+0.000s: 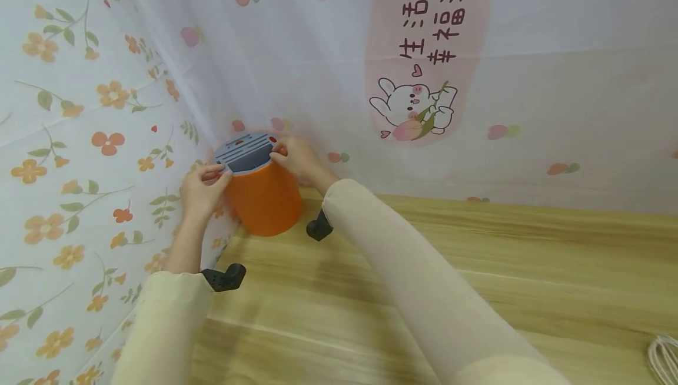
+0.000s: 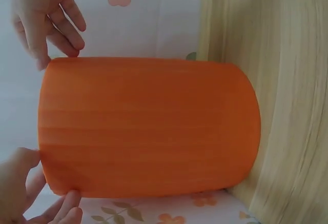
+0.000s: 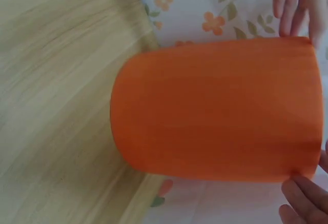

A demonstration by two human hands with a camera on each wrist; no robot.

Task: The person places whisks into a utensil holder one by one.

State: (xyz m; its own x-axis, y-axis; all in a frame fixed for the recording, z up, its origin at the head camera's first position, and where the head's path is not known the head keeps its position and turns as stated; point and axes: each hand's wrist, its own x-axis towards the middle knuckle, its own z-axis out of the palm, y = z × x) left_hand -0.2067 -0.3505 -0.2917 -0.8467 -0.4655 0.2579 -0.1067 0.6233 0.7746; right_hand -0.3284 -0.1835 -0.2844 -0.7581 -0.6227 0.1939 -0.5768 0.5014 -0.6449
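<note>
An orange holder (image 1: 267,202) stands upright on the wooden surface in the corner, its grey slotted top (image 1: 253,142) showing narrow slits and one wide opening. My left hand (image 1: 200,191) pinches the left side of its rim between thumb and fingers. On the opposite side, the right hand (image 1: 298,158) grips the rim by thumb and fingertips. Both wrist views show the smooth orange wall side-on, with the fingers at its top edge. The inside of the wide opening is dark.
Flower-printed cloth (image 1: 111,143) hangs close at the left. A back cloth with a rabbit picture (image 1: 413,108) rises behind the wooden surface (image 1: 477,249). A coil of pale cord (image 1: 663,358) lies at the right edge.
</note>
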